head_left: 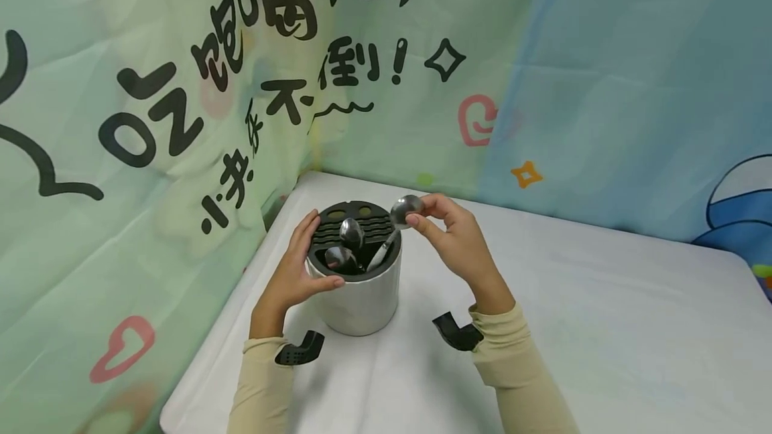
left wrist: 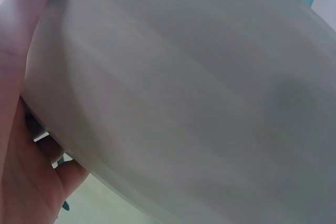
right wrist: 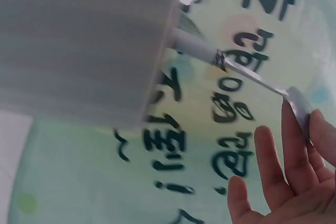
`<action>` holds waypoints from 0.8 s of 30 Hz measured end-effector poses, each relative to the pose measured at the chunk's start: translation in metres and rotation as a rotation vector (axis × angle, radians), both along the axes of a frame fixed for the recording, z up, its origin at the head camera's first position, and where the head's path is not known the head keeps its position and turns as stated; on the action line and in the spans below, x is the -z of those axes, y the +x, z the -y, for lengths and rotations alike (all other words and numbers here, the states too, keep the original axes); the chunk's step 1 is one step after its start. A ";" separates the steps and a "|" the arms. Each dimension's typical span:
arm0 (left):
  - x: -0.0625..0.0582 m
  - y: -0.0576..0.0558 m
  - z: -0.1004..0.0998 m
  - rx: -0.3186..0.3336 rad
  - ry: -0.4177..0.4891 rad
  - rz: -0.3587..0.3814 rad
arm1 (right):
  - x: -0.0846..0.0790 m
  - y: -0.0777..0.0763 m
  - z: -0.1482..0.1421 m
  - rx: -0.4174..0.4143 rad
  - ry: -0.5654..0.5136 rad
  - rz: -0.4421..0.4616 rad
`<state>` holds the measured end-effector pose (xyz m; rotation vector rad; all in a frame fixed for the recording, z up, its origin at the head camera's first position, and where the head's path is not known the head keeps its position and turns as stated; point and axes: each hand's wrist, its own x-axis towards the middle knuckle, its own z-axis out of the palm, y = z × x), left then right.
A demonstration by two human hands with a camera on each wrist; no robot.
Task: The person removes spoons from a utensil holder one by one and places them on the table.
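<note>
A white round cutlery holder (head_left: 362, 300) with a black slotted insert stands on the white table (head_left: 603, 327). Two metal spoons (head_left: 351, 233) stand in it, bowls up. My left hand (head_left: 301, 266) wraps the holder's left side, thumb on the front of the rim; the left wrist view is filled by the holder's wall (left wrist: 199, 98). My right hand (head_left: 446, 226) pinches the bowl of a third spoon (head_left: 404, 211), whose handle slants down into the insert. In the right wrist view that spoon (right wrist: 252, 74) runs from the holder (right wrist: 84, 40) to my fingertips (right wrist: 294, 129).
Printed cloth backdrops (head_left: 181, 86) close off the left and back sides of the table, meeting in the corner behind the holder. The table's right part stretches out bare white. Black wrist mounts (head_left: 456, 333) sit at both cuffs.
</note>
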<state>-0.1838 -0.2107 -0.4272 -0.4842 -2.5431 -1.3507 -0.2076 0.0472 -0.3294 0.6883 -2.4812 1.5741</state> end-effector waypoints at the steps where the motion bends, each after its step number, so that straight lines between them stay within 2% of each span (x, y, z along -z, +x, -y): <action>1: 0.000 0.000 -0.001 0.003 0.002 0.000 | -0.003 0.002 -0.005 0.025 -0.023 -0.027; 5: 0.000 0.002 -0.002 0.011 0.013 0.003 | -0.016 0.011 -0.029 0.066 -0.206 -0.137; 8: -0.001 0.003 -0.002 0.014 0.021 0.001 | -0.023 0.017 -0.050 0.043 -0.379 -0.222; 10: 0.000 0.003 -0.002 0.018 0.020 0.000 | -0.027 0.022 -0.067 0.038 -0.456 -0.267; 14: -0.002 0.004 -0.004 0.025 0.025 0.003 | -0.026 0.033 -0.106 0.115 -0.478 -0.300; 16: -0.002 0.005 -0.006 0.027 0.029 0.006 | -0.022 0.040 -0.126 0.240 -0.386 -0.270; 18: -0.003 0.006 -0.007 0.030 0.034 0.000 | -0.015 0.047 -0.146 0.371 -0.230 -0.198; 20: -0.002 0.007 -0.007 0.028 0.032 -0.005 | -0.005 0.051 -0.165 0.489 -0.033 -0.087; 22: -0.001 0.008 -0.007 0.026 0.033 -0.013 | 0.012 0.054 -0.187 0.533 0.129 0.031; 24: 0.000 0.009 -0.007 0.025 0.032 -0.017 | 0.039 0.055 -0.209 0.534 0.176 0.149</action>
